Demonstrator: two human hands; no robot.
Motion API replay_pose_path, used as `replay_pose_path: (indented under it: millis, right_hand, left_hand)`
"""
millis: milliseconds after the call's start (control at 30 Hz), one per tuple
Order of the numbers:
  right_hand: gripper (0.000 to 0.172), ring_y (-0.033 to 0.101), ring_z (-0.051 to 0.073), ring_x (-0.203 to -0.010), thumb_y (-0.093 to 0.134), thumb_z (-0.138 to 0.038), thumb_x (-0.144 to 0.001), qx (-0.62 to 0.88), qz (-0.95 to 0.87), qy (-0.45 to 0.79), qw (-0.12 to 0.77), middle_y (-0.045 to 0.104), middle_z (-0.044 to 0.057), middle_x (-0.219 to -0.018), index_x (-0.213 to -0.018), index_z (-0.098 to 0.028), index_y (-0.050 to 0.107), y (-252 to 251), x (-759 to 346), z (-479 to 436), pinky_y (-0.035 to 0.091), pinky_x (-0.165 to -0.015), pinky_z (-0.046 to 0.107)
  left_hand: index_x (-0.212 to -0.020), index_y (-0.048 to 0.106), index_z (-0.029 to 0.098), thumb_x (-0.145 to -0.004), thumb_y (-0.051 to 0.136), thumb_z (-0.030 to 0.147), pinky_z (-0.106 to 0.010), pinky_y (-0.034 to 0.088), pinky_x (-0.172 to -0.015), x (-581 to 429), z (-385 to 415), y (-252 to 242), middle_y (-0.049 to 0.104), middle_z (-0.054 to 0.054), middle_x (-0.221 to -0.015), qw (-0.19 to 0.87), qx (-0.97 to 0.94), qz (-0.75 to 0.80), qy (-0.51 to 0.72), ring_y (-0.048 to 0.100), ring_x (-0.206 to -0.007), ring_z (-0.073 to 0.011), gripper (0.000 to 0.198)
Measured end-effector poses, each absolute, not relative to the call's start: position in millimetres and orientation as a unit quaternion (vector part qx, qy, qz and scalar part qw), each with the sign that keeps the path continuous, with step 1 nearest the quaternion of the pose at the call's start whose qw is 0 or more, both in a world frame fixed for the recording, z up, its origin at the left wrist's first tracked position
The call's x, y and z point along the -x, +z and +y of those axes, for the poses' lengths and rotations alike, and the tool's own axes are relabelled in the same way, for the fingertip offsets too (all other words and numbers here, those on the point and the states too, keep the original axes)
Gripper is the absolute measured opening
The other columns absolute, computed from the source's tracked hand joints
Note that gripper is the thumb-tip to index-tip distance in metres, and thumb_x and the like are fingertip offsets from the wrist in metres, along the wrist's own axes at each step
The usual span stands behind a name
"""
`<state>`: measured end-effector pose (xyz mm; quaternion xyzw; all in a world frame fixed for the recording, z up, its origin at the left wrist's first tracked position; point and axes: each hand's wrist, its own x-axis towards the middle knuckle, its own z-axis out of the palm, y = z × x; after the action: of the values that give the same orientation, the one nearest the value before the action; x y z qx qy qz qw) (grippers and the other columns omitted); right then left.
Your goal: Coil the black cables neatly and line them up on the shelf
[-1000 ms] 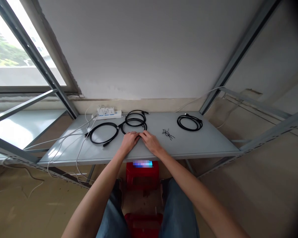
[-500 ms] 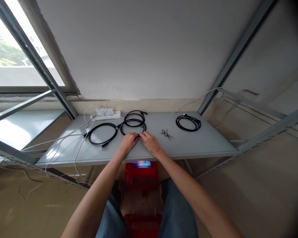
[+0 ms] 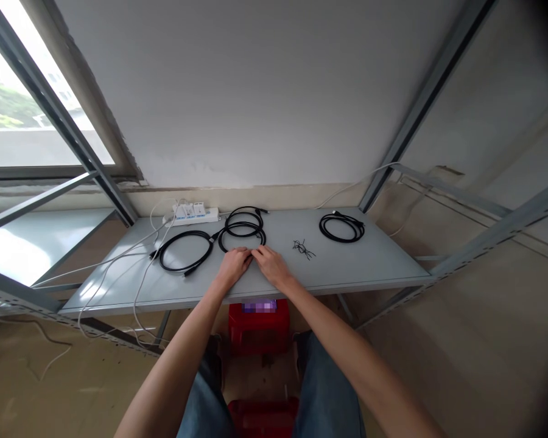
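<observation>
My left hand [image 3: 234, 265] and my right hand [image 3: 271, 265] meet at the near side of a coiled black cable [image 3: 220, 239] on the grey shelf [image 3: 360, 264]. Fingers of both hands are bent and pressed together over the cable's near edge; what lies beneath the fingertips is mostly hidden. Behind and overlapping this loop lies another black cable coil [image 3: 245, 207]. To the left rests a wider black cable loop [image 3: 161, 257] with its plug ends showing. Right of my hands is a small heap of thin black twist ties [image 3: 304, 249].
One more coiled black cable [image 3: 342, 240] lies at the shelf's right. A white power strip [image 3: 212, 214] with plugs stands against the wall, its white cords [image 3: 139, 289] hanging over the front edge. Metal uprights [image 3: 427, 100] frame the shelf. A red stool [image 3: 259, 331] is underneath.
The view has shifted slightly. Both hands stay at the near side of the same coil, with the fingertips moved only a little. The other coils and the ties lie as before.
</observation>
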<state>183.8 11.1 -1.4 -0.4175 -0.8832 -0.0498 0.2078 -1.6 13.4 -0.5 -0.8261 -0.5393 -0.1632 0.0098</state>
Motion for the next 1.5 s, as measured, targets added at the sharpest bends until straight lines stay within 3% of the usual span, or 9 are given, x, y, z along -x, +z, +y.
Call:
replay_pose_path:
  millis: [733,900,1167,1500]
  right_hand:
    - [0.026,0.064,0.027,-0.104,0.046,-0.02,-0.108,0.514,-0.845,-0.057,0.136,0.068,0.015,-0.116,-0.126,-0.018,0.064,4.6,-169.1,5.6,0.051,-0.085,0.036]
    - [0.03,0.062,0.028,-0.107,0.038,-0.015,-0.108,0.516,-0.841,-0.077,0.146,0.068,0.017,-0.116,-0.122,-0.015,0.065,0.5,-169.7,7.6,0.051,-0.085,0.037]
    - [0.034,0.062,0.028,-0.111,0.038,-0.012,-0.107,0.515,-0.848,-0.094,0.08,0.065,0.019,-0.122,-0.13,-0.015,0.064,9.0,-161.9,1.5,0.052,-0.09,0.039]
    - [0.03,0.067,0.022,-0.108,0.038,-0.025,-0.112,0.513,-0.851,-0.012,0.113,0.069,0.013,-0.12,-0.123,-0.018,0.065,9.5,-167.5,2.4,0.052,-0.088,0.032]
  left_hand:
    - [-0.113,0.073,0.022,-0.106,0.05,0.029,-0.033,0.048,-0.088,-0.4,14.9,0.4,0.075,-0.01,-0.103,0.022,0.825,-0.542,-0.158,0.07,-0.099,-0.0247,0.025]
    - [-0.114,0.073,0.022,-0.106,0.049,0.029,-0.033,0.047,-0.087,-1.7,13.6,3.3,0.075,-0.01,-0.103,0.012,0.823,-0.546,-0.157,0.07,-0.097,-0.0247,0.027]
    - [-0.119,0.073,0.023,-0.102,0.054,0.023,-0.031,0.047,-0.087,-1.1,11.2,5.8,0.076,-0.009,-0.107,0.001,0.824,-0.542,-0.167,0.071,-0.1,-0.0243,0.025]
    - [-0.122,0.075,0.027,-0.101,0.055,0.025,-0.03,0.048,-0.085,-0.2,11.6,5.7,0.078,-0.006,-0.109,-0.019,0.817,-0.545,-0.187,0.071,-0.103,-0.0235,0.029]
